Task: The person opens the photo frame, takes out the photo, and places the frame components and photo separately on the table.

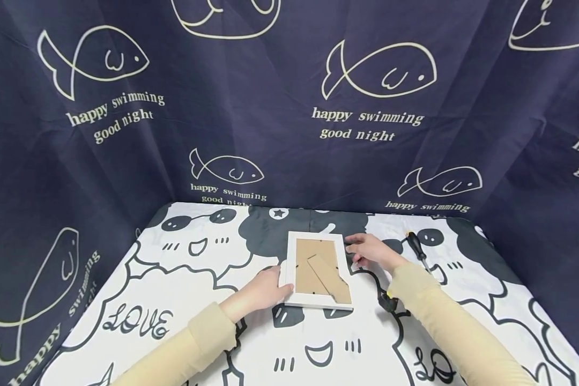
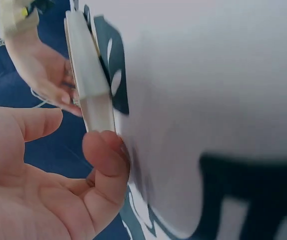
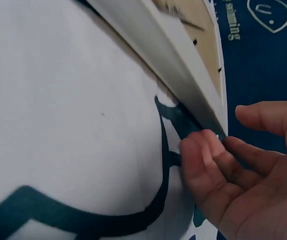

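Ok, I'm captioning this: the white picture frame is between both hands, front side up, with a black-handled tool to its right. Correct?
Not front side up: the head view shows the frame with its brown back up. The rest holds.

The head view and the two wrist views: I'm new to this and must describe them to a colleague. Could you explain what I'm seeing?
No machine here: these are a person's bare left hand and right hand. The head view comes from a camera on the head, looking forward and down; the other two come from cameras on each wrist, so each shows its own hand close up.

On the printed cloth is a white picture frame, its brown backing and stand showing. To its right lies a black-handled screwdriver.

Nothing looks firmly gripped: bent fingers touch the frame from either side, while the thumbs appear to stand off it. I can't tell whether it is slightly raised.
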`<action>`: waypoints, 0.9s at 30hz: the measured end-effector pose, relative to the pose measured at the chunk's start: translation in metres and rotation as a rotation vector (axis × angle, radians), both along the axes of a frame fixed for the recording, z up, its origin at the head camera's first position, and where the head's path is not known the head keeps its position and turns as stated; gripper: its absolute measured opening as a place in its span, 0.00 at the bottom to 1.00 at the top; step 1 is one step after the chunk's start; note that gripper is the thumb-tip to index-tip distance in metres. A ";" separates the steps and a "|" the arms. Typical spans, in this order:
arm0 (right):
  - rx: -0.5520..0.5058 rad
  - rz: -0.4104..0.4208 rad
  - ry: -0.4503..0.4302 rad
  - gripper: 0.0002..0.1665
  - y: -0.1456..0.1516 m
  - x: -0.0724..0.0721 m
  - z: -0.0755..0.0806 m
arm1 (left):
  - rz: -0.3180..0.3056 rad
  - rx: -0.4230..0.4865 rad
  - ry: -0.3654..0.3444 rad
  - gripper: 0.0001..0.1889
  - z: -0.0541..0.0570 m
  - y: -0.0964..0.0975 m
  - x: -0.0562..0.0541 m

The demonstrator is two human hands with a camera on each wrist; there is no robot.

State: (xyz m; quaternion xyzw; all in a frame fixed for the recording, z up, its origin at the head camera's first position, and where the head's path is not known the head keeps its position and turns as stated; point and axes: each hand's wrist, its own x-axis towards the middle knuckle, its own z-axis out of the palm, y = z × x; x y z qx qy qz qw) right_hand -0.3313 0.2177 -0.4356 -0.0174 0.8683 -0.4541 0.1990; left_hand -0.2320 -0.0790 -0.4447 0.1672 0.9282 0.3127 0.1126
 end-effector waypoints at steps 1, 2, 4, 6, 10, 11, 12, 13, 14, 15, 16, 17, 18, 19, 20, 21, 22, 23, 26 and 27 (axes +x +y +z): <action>0.003 -0.001 0.012 0.29 0.000 -0.002 -0.001 | -0.009 0.012 -0.004 0.35 0.000 0.001 0.002; 0.011 -0.012 0.022 0.29 -0.001 -0.005 -0.003 | -0.013 0.019 -0.008 0.35 0.000 0.002 0.005; 0.035 -0.033 0.049 0.28 -0.003 -0.009 -0.006 | -0.022 0.022 -0.008 0.37 -0.001 0.003 0.008; 0.069 -0.043 0.091 0.28 -0.005 -0.013 -0.009 | -0.036 0.032 0.003 0.36 -0.002 0.004 0.009; 0.127 -0.057 0.169 0.27 -0.011 -0.020 -0.014 | -0.059 0.047 0.028 0.37 -0.007 0.006 0.009; 0.139 -0.055 0.186 0.26 -0.012 -0.021 -0.016 | -0.061 0.052 0.029 0.38 -0.009 0.006 0.009; 0.152 -0.054 0.200 0.26 -0.013 -0.022 -0.017 | -0.063 0.053 0.031 0.39 -0.010 0.007 0.009; 0.161 -0.050 0.210 0.26 -0.014 -0.024 -0.018 | -0.060 0.050 0.029 0.40 -0.010 0.007 0.009; 0.173 -0.044 0.222 0.25 -0.015 -0.025 -0.019 | -0.058 0.048 0.029 0.40 -0.011 0.007 0.009; 0.183 -0.040 0.236 0.25 -0.015 -0.027 -0.020 | -0.060 0.048 0.031 0.40 -0.011 0.007 0.009; 0.192 -0.035 0.248 0.24 -0.016 -0.029 -0.021 | -0.059 0.042 0.035 0.41 -0.012 0.008 0.010; 0.201 -0.023 0.260 0.23 -0.016 -0.030 -0.022 | -0.057 0.035 0.038 0.40 -0.012 0.009 0.010; 0.206 -0.013 0.270 0.23 -0.016 -0.032 -0.023 | -0.060 0.026 0.042 0.40 -0.012 0.009 0.010; 0.211 -0.005 0.278 0.22 -0.016 -0.033 -0.024 | -0.061 0.014 0.046 0.39 -0.012 0.010 0.011; 0.218 0.006 0.289 0.21 -0.015 -0.034 -0.024 | -0.063 0.004 0.050 0.39 -0.012 0.011 0.011; 0.223 0.018 0.296 0.20 -0.015 -0.035 -0.025 | -0.062 -0.010 0.052 0.39 -0.011 0.012 0.012; 0.230 0.026 0.302 0.19 -0.015 -0.035 -0.024 | -0.056 -0.024 0.049 0.39 -0.011 0.013 0.012; 0.238 0.034 0.308 0.18 -0.014 -0.035 -0.024 | -0.050 -0.033 0.045 0.39 -0.010 0.014 0.013; 0.253 0.048 0.315 0.16 -0.014 -0.036 -0.024 | -0.034 -0.053 0.037 0.39 -0.007 0.017 0.014; 0.255 0.050 0.314 0.16 -0.013 -0.036 -0.024 | -0.030 -0.058 0.037 0.39 -0.007 0.018 0.014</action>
